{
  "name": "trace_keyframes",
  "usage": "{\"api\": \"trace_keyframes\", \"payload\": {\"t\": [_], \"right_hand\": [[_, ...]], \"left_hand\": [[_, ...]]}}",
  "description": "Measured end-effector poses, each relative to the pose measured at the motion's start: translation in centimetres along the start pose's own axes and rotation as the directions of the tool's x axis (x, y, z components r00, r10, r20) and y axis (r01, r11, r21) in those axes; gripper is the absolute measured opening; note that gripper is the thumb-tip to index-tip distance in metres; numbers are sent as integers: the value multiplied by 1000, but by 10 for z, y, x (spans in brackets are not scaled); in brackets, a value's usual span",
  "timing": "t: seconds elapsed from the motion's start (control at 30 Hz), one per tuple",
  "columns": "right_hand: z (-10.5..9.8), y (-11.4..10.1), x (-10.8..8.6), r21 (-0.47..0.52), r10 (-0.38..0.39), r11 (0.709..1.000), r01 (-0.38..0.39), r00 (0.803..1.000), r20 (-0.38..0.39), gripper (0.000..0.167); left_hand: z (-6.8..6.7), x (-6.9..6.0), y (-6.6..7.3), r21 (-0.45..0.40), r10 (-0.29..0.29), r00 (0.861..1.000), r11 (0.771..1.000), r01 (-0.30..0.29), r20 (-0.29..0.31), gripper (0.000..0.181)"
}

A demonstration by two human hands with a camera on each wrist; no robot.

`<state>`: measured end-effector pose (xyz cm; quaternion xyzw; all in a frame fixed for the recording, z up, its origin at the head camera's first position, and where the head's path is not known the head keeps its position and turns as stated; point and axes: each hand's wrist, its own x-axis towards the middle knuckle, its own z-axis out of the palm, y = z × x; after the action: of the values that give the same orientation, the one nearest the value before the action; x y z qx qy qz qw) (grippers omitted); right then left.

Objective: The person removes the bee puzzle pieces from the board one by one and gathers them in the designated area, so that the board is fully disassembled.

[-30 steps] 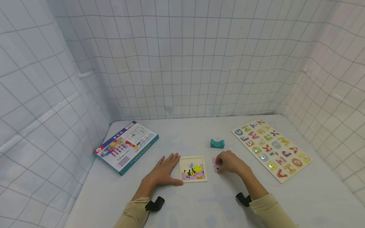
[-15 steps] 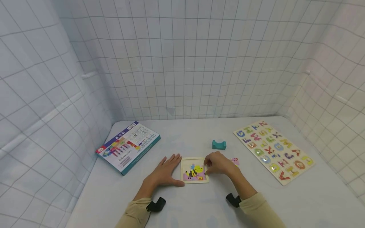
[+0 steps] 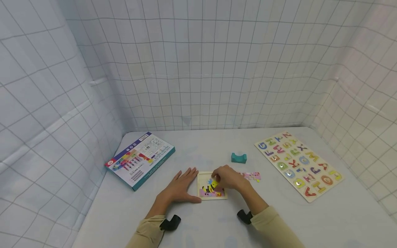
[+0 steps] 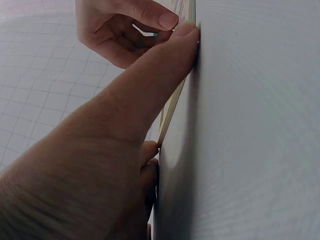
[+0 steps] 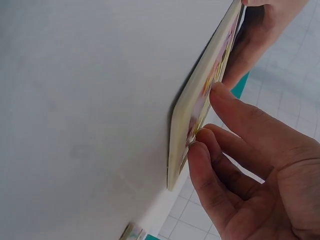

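A square wooden jigsaw puzzle [image 3: 212, 198] with a yellow-and-black bee picture lies flat in a pale frame. Its upper part shows bare wood. My left hand [image 3: 180, 187] rests along the left side, fingers spread, with the thumb on the near left corner. Over the right half of the picture is my right hand [image 3: 229, 177], its thumb and fingertips curled down at the surface around a thin puzzle piece [image 5: 204, 114], mostly hidden by the fingers. Several loose pink puzzle pieces [image 3: 252, 176] lie just right of the right hand.
A teal curved block [image 3: 238, 158] stands beyond the puzzle. To the left lies a flat printed box [image 3: 139, 160]; at the right, a wooden alphabet board [image 3: 299, 165] with colourful letters. Grid-patterned cloth walls [image 3: 198, 69] enclose the white table.
My right hand has moved left from the loose pieces, past the frame's right edge, to above the bee picture. The left hand keeps its place on the frame. The view has shifted slightly.
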<state>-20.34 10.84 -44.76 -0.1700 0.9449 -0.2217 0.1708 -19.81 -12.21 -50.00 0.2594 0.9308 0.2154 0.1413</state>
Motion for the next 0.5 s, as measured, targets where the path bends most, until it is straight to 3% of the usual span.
{"api": "trace_keyframes", "payload": {"t": [0.5], "right_hand": [[2,-5,3,-8,19,1000,-19,1000,23,29]], "left_hand": [[-1,-1,2,-3,-6,1000,1000,6,5,110]]}}
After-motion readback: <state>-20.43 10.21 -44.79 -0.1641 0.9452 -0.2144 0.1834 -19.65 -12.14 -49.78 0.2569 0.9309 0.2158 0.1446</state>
